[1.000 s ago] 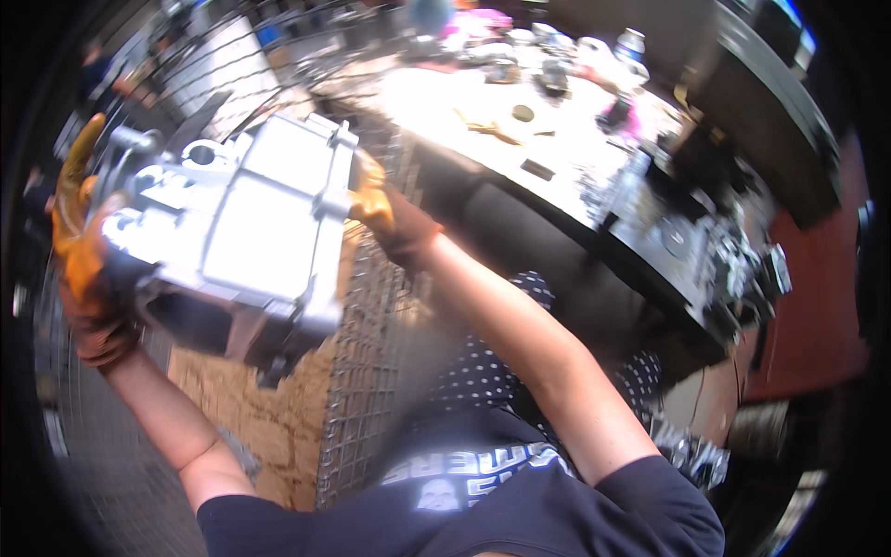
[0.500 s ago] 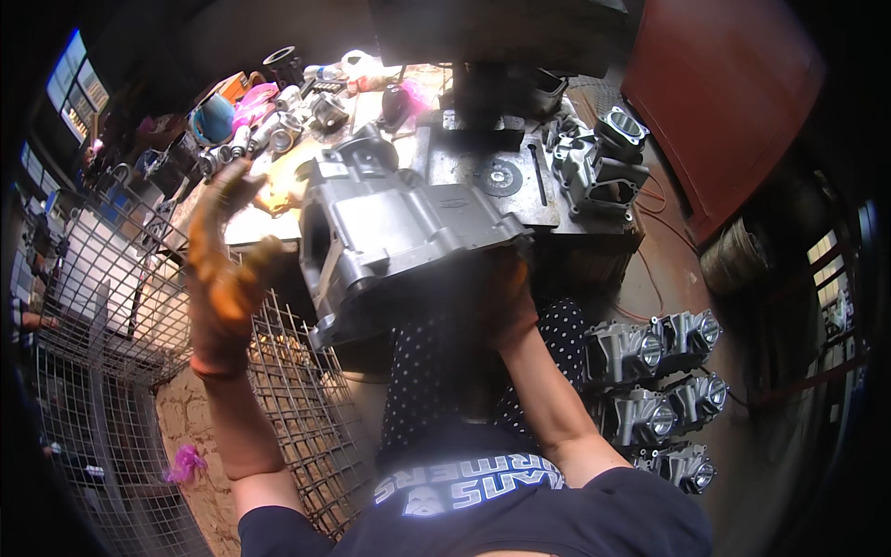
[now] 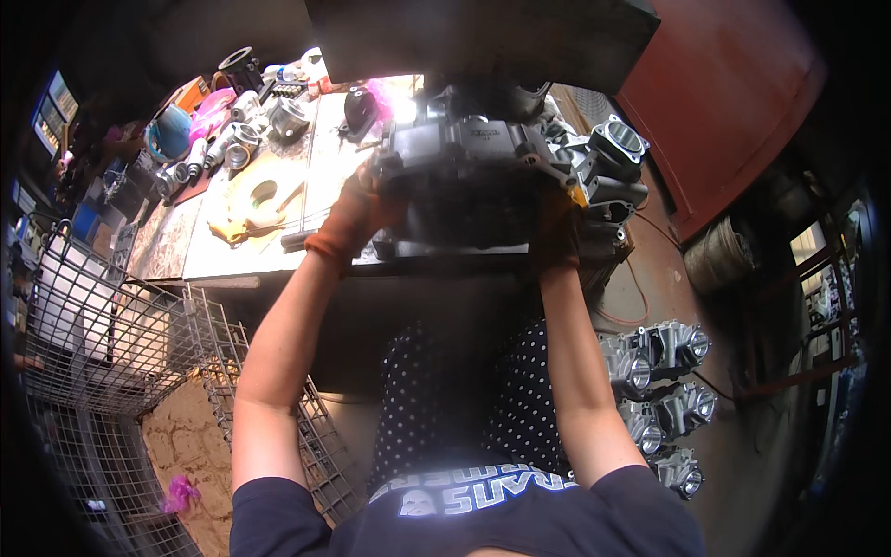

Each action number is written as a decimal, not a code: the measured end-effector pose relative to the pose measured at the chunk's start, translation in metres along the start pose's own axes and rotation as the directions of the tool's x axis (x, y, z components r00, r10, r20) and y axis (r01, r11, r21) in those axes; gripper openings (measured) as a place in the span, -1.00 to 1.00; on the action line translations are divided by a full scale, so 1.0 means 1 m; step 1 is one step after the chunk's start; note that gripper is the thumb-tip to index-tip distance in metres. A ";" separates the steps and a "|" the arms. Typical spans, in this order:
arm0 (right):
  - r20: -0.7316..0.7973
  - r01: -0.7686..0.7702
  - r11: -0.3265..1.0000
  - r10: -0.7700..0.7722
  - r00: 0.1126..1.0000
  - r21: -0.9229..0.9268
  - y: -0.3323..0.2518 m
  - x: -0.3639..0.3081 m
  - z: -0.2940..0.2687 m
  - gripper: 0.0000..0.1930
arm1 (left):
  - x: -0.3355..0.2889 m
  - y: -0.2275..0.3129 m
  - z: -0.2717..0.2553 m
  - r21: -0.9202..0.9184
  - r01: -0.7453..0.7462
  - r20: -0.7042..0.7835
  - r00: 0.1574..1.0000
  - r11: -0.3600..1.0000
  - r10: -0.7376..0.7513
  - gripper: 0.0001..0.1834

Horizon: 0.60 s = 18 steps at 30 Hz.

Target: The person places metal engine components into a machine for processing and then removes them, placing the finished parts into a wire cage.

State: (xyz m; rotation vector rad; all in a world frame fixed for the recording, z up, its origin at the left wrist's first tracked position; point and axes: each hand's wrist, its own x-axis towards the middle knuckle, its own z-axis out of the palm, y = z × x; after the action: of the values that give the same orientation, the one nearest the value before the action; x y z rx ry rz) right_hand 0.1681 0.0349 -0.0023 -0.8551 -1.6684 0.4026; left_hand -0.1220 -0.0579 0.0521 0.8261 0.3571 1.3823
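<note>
A large grey cast-metal housing (image 3: 459, 148) is held between both hands over the machine's worktable, under a dark overhanging machine head (image 3: 483, 42). My left hand (image 3: 360, 215), in an orange work glove, grips its left end. My right hand (image 3: 560, 227), gloved too, grips the right end; shadow hides most of its fingers. The housing's underside is dark, and I cannot tell whether it touches the plate beneath. Just right of my right hand stand other silver castings (image 3: 613, 162).
On the bench's left lie a yellow ring-shaped piece (image 3: 263, 197), small metal parts (image 3: 243, 144) and a blue container (image 3: 170, 133). A wire cage (image 3: 102, 334) stands at lower left. Several castings (image 3: 682, 404) sit on the floor at right, near a red panel (image 3: 724, 102).
The housing has moved forward, away from me, over the machine plate. My left hand, open and apart from it before, now grips its left end. My right hand has moved forward with it.
</note>
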 end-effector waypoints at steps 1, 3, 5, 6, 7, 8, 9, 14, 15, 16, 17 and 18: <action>-0.002 0.000 0.999 0.000 1.000 -0.045 0.005 0.006 0.011 -0.77 | 0.010 0.006 -0.010 0.599 0.007 -0.112 0.991 0.800 0.075 -0.68; -0.013 0.003 0.991 -0.005 1.000 -0.133 0.011 0.019 0.030 -0.78 | 0.024 0.013 -0.020 0.933 0.067 -0.141 0.972 0.353 0.188 -0.71; 0.079 -0.148 0.975 0.163 0.984 -0.163 0.023 0.030 0.044 -0.69 | 0.034 0.021 -0.024 0.874 0.009 -0.120 0.973 0.486 0.198 -0.75; 0.050 -0.178 0.978 0.184 0.982 -0.111 0.030 0.038 0.056 -0.69 | 0.039 0.025 -0.026 0.837 -0.024 -0.108 0.972 0.547 0.209 -0.76; 0.012 -0.192 0.981 0.192 0.981 0.002 0.046 0.047 0.066 -0.69 | 0.045 0.028 -0.030 0.880 -0.038 -0.074 0.974 0.474 0.214 -0.76; -0.026 -0.196 0.974 0.201 0.979 0.114 0.063 0.055 0.077 -0.68 | 0.050 0.030 -0.033 0.916 -0.053 -0.038 0.976 0.399 0.216 -0.75; -0.091 -0.173 0.948 0.203 0.975 0.267 0.101 0.057 0.079 -0.67 | 0.060 0.027 -0.025 0.930 0.004 -0.078 0.979 0.367 0.188 -0.74; 0.108 0.050 0.768 0.025 0.994 -0.638 0.081 0.057 0.093 -0.67 | 0.062 0.028 -0.063 0.993 0.062 -0.083 0.974 0.101 0.213 -0.72; 0.171 0.132 0.556 0.019 0.985 -0.821 0.070 0.057 0.093 -0.68 | 0.060 0.023 -0.074 0.990 0.052 -0.085 0.962 0.131 0.260 -0.72; 0.222 0.203 0.292 0.032 0.974 -0.934 0.063 0.056 0.089 -0.70 | 0.058 0.024 -0.062 0.980 0.070 -0.116 0.963 0.187 0.245 -0.73; 0.320 0.325 -0.133 0.058 0.946 -0.936 0.061 0.053 0.087 -0.70 | 0.056 0.026 -0.050 0.966 0.090 -0.148 0.961 0.242 0.234 -0.75; 0.421 0.402 -0.527 0.089 0.903 -0.749 0.060 0.046 0.084 -0.70 | 0.057 0.018 -0.068 0.999 0.017 -0.023 0.977 0.030 0.211 -0.72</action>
State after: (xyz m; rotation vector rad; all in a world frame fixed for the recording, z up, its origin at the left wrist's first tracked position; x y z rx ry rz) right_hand 0.1047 0.1226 -0.0338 -1.7633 -2.1172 -1.9576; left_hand -0.1697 0.0165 0.0314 1.9642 1.6182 1.1476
